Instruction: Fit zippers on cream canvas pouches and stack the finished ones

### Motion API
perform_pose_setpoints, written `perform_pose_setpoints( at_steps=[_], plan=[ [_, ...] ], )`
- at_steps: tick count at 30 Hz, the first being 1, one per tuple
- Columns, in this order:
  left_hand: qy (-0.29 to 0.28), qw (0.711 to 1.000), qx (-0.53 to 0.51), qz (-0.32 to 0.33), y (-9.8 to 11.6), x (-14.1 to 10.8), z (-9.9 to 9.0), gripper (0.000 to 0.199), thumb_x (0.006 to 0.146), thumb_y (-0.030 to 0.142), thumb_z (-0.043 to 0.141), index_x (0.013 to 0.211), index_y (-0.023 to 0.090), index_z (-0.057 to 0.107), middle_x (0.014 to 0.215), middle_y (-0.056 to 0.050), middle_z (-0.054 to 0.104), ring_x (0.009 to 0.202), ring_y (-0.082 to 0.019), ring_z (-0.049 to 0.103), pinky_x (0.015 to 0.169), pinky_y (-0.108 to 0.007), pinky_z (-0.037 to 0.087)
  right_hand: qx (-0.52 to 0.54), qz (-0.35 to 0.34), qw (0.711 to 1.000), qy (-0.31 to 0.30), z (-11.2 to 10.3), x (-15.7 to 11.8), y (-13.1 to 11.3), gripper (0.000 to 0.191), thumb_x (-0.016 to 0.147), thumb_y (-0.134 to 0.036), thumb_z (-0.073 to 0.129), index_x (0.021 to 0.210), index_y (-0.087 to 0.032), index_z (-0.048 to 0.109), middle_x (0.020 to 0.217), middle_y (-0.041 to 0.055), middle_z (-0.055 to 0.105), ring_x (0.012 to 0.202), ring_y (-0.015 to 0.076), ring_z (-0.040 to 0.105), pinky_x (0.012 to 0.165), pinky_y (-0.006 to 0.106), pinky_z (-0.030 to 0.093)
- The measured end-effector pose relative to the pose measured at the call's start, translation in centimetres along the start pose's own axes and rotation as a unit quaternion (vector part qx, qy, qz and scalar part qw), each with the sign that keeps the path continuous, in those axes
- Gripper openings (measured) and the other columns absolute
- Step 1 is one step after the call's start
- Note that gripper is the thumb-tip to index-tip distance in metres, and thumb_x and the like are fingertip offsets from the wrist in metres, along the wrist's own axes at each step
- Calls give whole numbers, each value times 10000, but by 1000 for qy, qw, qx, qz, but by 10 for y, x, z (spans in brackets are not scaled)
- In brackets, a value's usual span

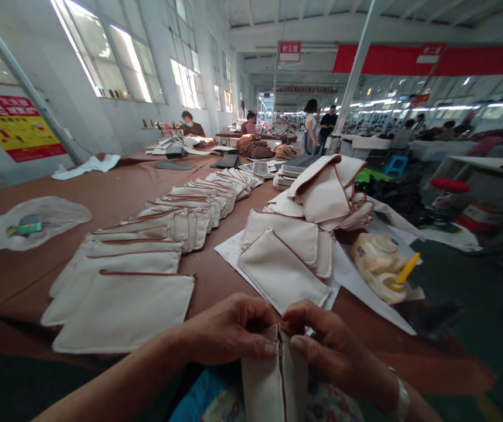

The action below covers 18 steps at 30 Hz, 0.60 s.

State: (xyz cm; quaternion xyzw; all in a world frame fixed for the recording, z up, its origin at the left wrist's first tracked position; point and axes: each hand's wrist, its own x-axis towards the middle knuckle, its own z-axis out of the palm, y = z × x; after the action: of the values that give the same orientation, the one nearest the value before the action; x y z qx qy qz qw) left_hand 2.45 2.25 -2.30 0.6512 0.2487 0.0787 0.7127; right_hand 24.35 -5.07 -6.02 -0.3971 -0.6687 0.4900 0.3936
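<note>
I have the brown table [210, 264] spread ahead, with a long row of white pouches [132, 316] receding on the left and 2 flatter ones [284, 269] overlapping on white paper [234, 249], straight beyond the grip. The held pouch [260, 384] is nearer me, over the lap, its lower end cut off by my view. Its visible length runs from the fingertips back toward the body. The left hand [234, 331] and right hand [326, 343] flank its top, and I judge neither nearer: each pinches 1 side between thumb and curled fingers, closed down to the fabric's thickness. Between them lies the relation I'd work from: a narrow dark slit [282, 369], in line with that length, passing between the 2 thumbs. What's inside, I can't tell.
</note>
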Motion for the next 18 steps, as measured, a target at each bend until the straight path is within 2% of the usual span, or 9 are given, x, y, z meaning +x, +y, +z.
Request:
perform_pose_setpoints(
  at_steps=[3, 8, 11, 14, 18],
  plan=[
    [-5, 998, 58, -1, 9, 2, 2, 339, 760, 423, 743, 835, 126, 596, 687, 54, 422, 620, -85, 321, 520, -198, 234, -24, -8, 1000, 14, 4, 1, -5, 187, 959, -365, 513, 939, -182, 546, 785, -6, 508, 705, 139, 450, 634, 242, 399],
    [24, 999, 45, -10, 2, 5, 8, 395, 780, 503, 695, 831, 119, 619, 672, 41, 454, 610, -93, 349, 540, -205, 271, -53, -2, 998, 29, 6, 1, 4, 196, 968, -322, 495, 837, -185, 544, 741, -15, 508, 689, 137, 456, 619, 240, 383],
    [46, 999, 14, -20, -4, 9, 11, 336, 779, 439, 702, 815, 111, 642, 665, 26, 511, 608, -96, 382, 553, -205, 296, -80, 2, 996, 29, 6, 0, 3, 205, 989, -299, 454, 847, -188, 552, 744, -14, 534, 696, 137, 482, 629, 238, 389],
    [43, 999, -22, -19, -6, 11, 14, 236, 743, 329, 703, 793, 99, 674, 716, -11, 598, 633, -104, 425, 568, -205, 315, -105, 4, 994, 30, 8, -2, -1, 212, 1005, -292, 422, 857, -196, 539, 749, -15, 545, 689, 136, 492, 627, 238, 392],
    [61, 997, -36, -17, -4, 12, 19, 155, 688, 244, 664, 734, 96, 667, 680, -13, 599, 604, -97, 422, 549, -201, 298, -154, -15, 987, 49, 15, -5, 3, 195, 1015, -273, 397, 871, -206, 510, 791, -5, 565, 720, 143, 522, 661, 252, 403]
  ],
)
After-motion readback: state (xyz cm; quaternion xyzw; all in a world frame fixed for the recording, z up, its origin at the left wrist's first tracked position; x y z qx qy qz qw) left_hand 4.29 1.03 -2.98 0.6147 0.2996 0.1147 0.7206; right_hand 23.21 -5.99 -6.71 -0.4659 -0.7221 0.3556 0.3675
